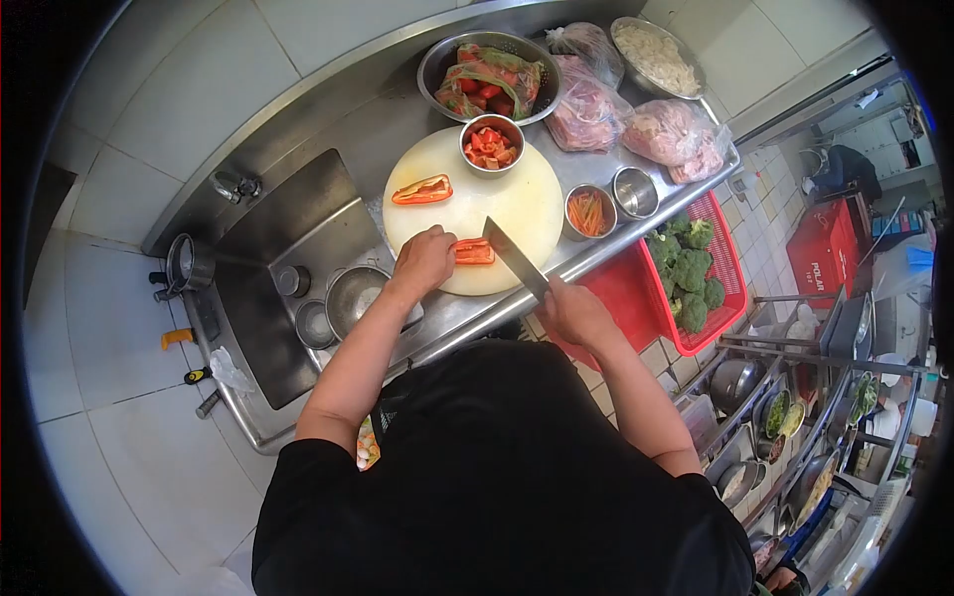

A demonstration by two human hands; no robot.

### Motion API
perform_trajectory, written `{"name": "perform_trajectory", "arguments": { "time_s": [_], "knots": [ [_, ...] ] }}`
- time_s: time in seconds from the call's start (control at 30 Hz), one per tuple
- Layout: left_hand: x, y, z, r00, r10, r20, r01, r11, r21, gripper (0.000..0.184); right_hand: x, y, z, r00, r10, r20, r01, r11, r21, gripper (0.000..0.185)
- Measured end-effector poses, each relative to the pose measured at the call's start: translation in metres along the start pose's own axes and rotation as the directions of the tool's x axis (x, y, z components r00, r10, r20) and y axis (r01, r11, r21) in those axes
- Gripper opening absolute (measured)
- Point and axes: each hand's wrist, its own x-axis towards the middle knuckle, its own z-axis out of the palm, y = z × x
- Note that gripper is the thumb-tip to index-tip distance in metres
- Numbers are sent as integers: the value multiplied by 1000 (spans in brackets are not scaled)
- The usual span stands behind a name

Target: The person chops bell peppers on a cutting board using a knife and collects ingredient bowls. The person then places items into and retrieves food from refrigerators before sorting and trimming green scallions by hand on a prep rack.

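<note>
On the round white cutting board (537, 189) lie two red pepper halves. My left hand (425, 260) has its fingers closed on the left end of the nearer pepper half (474, 251). The handle of a knife (515, 259) is in my right hand (577, 314), and its blade slants over the board, the tip just above the right end of that pepper. The other pepper half (422, 190) rests open side up farther back. A steel bowl of cut red pieces (491, 146) stands at the board's back edge.
A colander (431, 72) with bagged red vegetables and bags of meat (588, 106) stand behind. Beside the board are a cup of orange strips (590, 212) and an empty cup (635, 192). A sink (260, 288) lies left; a red basket of broccoli (730, 230) sits right.
</note>
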Motion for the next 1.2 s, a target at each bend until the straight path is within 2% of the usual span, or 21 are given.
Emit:
{"name": "perform_trajectory", "arguments": {
  "time_s": [0.03, 0.1, 0.23, 0.3, 0.4, 0.53, 0.6, 0.7, 0.77, 0.83, 0.93, 1.13, 1.2],
  "knots": [
    [-3, -1, 2, 1000, 0, -2, 0, 1000, 0, 23, -1, 2, -1, 1000, -1, 0, 1, 1000, -1, 20],
    [-10, -1, 7, 994, -100, -50, 100, 995, -8, 19, -4, 3, -1, 1000, 3, -12, -3, 1000, 28, 21],
    [-27, 1, 24, 987, -146, -70, 140, 986, -86, 19, -13, -9, 8, 998, 43, -47, -39, 996, 80, 20],
    [-30, 7, 31, 982, -175, -66, 163, 975, -149, 20, -13, -18, 11, 993, 32, -113, -19, 993, 114, 20],
    [-34, 11, 38, 980, -170, -106, 154, 977, -149, 18, -13, -31, 8, 988, 4, -157, 17, 991, 132, 20],
    [-36, 15, 41, 973, -200, -112, 180, 969, -171, 18, -7, -27, 23, 988, -27, -150, 46, 991, 123, 20],
    [-37, 14, 40, 973, -200, -116, 181, 971, -159, 17, -8, -21, 28, 998, 49, -40, -46, 996, 81, 20],
    [-39, 9, 33, 968, -209, -137, 195, 975, -110, 15, -12, -14, 25, 998, 25, -50, -23, 999, 40, 20],
    [-38, 6, 24, 966, -208, -153, 199, 977, -73, 13, -16, -14, 25, 997, 38, -70, -35, 999, 37, 20],
    [-40, 3, 19, 985, -122, -119, 117, 992, -53, 12, -18, -16, 24, 995, 50, -84, -47, 998, 35, 20],
    [-38, 1, 17, 993, -33, -114, 33, 999, 0, 13, -16, -25, 15, 990, -14, -137, 23, 997, 68, 21],
    [-33, 2, 19, 998, -9, -68, 14, 998, 67, 13, -10, -48, 3, 973, -112, -202, 129, 989, 70, 20],
    [-33, 2, 18, 998, -2, -62, 6, 998, 70, 13, -6, -42, 11, 962, -172, -211, 175, 984, 0, 18]
  ]
}}
